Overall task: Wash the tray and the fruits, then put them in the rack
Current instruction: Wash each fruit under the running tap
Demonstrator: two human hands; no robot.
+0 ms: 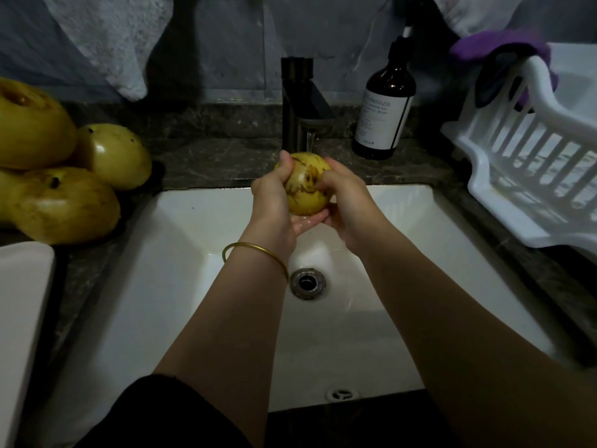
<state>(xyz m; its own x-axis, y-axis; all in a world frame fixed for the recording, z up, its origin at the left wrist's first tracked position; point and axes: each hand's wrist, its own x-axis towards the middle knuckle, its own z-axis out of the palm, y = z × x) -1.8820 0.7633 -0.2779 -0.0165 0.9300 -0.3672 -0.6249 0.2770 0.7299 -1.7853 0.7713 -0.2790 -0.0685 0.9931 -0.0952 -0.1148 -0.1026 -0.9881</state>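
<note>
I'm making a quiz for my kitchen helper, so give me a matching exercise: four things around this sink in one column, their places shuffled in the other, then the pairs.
Things
1. fruit being washed
2. brown bottle
3. purple cloth
4. pile of fruits

Places
A. at the far end of the white rack
B. on the counter left of the sink
C. gripped by the left hand and right hand under the faucet
D. standing right of the faucet

Pairs: 1-C, 2-D, 3-A, 4-B

Dim light falls on a grey wall [226, 43] behind a dark stone counter [206, 163].
</note>
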